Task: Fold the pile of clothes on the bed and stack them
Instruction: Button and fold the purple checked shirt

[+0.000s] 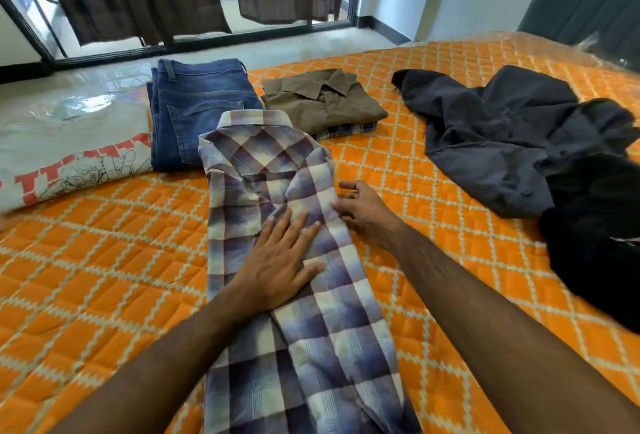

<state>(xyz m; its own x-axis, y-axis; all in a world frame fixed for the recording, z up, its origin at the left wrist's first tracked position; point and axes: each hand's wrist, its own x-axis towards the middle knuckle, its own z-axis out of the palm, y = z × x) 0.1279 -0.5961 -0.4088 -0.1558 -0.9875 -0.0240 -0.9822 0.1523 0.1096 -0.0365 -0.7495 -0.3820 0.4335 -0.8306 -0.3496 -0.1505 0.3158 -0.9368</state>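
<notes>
Jeans [197, 111] and olive shirt [325, 104] folded; my left hand [280, 263], fingers spread, flattens the plaid shirt [277, 191], right hand [360, 208] loosely curled at its edge; dark clothes [512, 146] wait by the bed's [104, 260] right edge.

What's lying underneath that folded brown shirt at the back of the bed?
Under the folded brown shirt a strip of blue checked cloth pokes out at the near edge, resting on the orange quilt. It looks like another folded garment, but the shirt covers the rest of it.
</notes>
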